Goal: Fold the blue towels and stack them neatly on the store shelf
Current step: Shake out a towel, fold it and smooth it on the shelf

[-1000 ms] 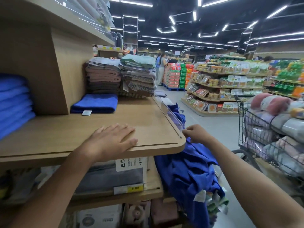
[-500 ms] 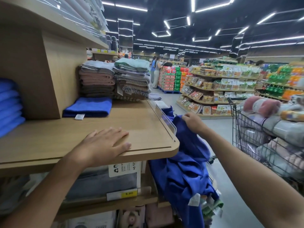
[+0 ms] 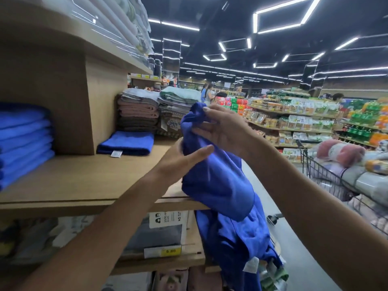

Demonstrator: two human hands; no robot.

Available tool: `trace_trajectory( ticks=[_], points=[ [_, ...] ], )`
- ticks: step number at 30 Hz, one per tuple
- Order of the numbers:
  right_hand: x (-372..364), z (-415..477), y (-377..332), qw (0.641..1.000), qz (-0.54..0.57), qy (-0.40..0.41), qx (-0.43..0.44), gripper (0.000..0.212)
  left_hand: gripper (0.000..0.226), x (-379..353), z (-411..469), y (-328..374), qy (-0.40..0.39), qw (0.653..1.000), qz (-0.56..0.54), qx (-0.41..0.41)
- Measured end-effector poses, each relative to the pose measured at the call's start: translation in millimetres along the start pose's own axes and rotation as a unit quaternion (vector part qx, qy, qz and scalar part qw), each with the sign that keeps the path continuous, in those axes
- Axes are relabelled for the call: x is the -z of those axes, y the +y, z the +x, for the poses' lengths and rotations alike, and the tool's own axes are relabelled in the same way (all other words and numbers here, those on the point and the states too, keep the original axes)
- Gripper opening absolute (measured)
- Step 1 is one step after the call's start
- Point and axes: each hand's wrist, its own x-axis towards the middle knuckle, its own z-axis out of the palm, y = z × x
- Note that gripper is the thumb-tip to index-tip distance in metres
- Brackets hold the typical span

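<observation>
A crumpled blue towel hangs in the air over the right corner of the wooden shelf. My right hand pinches its top edge. My left hand is raised off the shelf and touches the towel's left side with straight fingers. More loose blue cloth hangs below, beside the shelf end. One folded blue towel with a white tag lies at the back of the shelf. A stack of folded blue towels fills the left compartment.
Stacks of brown, grey and green towels stand behind the folded blue one. A wire cart loaded with rolled bedding stands at the right. Grey packaged goods with price labels sit on the lower shelf. People stand far down the aisle.
My right hand has lifted the blue towel up from beside the shelf end to over the shelf corner. My left hand has left the shelf surface and come up against the towel.
</observation>
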Motion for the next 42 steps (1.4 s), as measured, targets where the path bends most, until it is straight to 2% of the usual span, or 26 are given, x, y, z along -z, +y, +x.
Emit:
trace_trajectory(
  ticks=[2, 3, 4, 5, 6, 8, 9, 10, 13, 15, 16, 19, 21, 22, 24, 25, 26, 27, 28, 30, 32, 33, 36, 37, 39, 42],
  points=[
    [-10, 3, -3, 0.998, -0.041, -0.054, 0.011, 0.018, 0.01, 4, 1, 8, 0.081, 0.994, -0.078, -0.01],
    [-9, 3, -6, 0.992, -0.108, -0.051, 0.028, 0.015, 0.009, 15, 1, 11, 0.115, 0.987, -0.117, 0.0],
    [-3, 2, -10, 0.975, -0.214, -0.032, 0.055, 0.009, 0.019, 31, 0, 16, 0.143, 0.979, -0.141, 0.011],
    [8, 1, -11, 0.938, -0.338, -0.015, 0.074, 0.011, 0.03, 52, -2, 19, 0.173, 0.974, -0.144, 0.017],
    [20, -2, -10, 0.888, -0.454, -0.014, 0.065, 0.027, 0.035, 76, -6, 21, 0.205, 0.97, -0.127, 0.025],
    [45, -8, 0, 0.789, -0.609, -0.063, -0.058, 0.067, 0.034, 126, -14, 19, 0.249, 0.965, -0.066, 0.045],
    [54, -12, 9, 0.744, -0.65, -0.091, -0.128, 0.08, 0.036, 147, -19, 14, 0.249, 0.966, -0.041, 0.056],
    [61, -14, 18, 0.714, -0.669, -0.11, -0.171, 0.084, 0.035, 161, -26, 10, 0.244, 0.967, -0.02, 0.071],
    [73, -6, 32, 0.705, -0.686, -0.095, -0.153, 0.081, 0.031, 178, -46, -12, 0.178, 0.972, -0.041, 0.149],
    [75, 6, 31, 0.679, -0.718, -0.078, -0.132, 0.08, 0.03, 176, -54, -21, 0.166, 0.974, -0.049, 0.147],
    [75, 12, 29, 0.665, -0.731, -0.082, -0.132, 0.072, 0.033, 175, -54, -24, 0.183, 0.973, -0.038, 0.133],
    [71, 40, 17, 0.622, -0.758, -0.107, -0.165, 0.022, 0.056, 177, -50, -34, 0.195, 0.973, -0.041, 0.113],
    [63, 65, 2, 0.599, -0.777, -0.083, -0.173, 0.01, 0.054, 179, -51, -36, 0.189, 0.976, -0.035, 0.099],
    [58, 79, -6, 0.598, -0.785, -0.051, -0.149, 0.012, 0.049, 181, -52, -38, 0.178, 0.978, -0.048, 0.094],
    [47, 109, -18, 0.593, -0.804, 0.042, -0.012, 0.016, 0.042, 183, -51, -40, 0.153, 0.981, -0.076, 0.094],
    [40, 123, -20, 0.61, -0.784, 0.088, 0.071, 0.026, 0.04, 183, -51, -41, 0.147, 0.982, -0.078, 0.092],
    [32, 134, -18, 0.645, -0.745, 0.11, 0.126, 0.037, 0.037, 182, -51, -40, 0.149, 0.982, -0.076, 0.087],
    [23, 142, -12, 0.681, -0.712, 0.102, 0.137, 0.047, 0.035, 181, -51, -41, 0.158, 0.982, -0.069, 0.08],
    [17, 149, -4, 0.699, -0.702, 0.068, 0.122, 0.055, 0.035, 180, -51, -42, 0.169, 0.981, -0.06, 0.071],
    [7, 156, 17, 0.676, -0.736, -0.006, 0.048, 0.069, 0.027, 182, -50, -47, 0.176, 0.982, -0.036, 0.052],
    [-4, 150, 37, 0.652, -0.757, -0.023, 0.031, 0.07, 0.014, 187, -49, -51, 0.179, 0.983, -0.011, 0.038],
    [-14, 142, 45, 0.663, -0.745, -0.02, 0.063, 0.06, 0.01, 188, -48, -53, 0.177, 0.984, -0.002, 0.035],
    [-60, 90, 74, 0.748, -0.627, -0.04, 0.211, 0.008, 0.011, 190, -46, -52, 0.172, 0.984, -0.008, 0.036],
    [-77, 66, 84, 0.767, -0.591, -0.059, 0.243, 0.011, 0.014, 189, -45, -51, 0.171, 0.984, -0.03, 0.044],
    [-102, 22, 107, 0.776, -0.567, -0.102, 0.258, 0.03, 0.015, 184, -45, -45, 0.157, 0.98, -0.093, 0.076],
    [-121, -15, 136, 0.738, -0.617, -0.107, 0.253, 0.049, 0.018, 175, -49, -30, 0.09, 0.965, -0.187, 0.159]
  ],
)
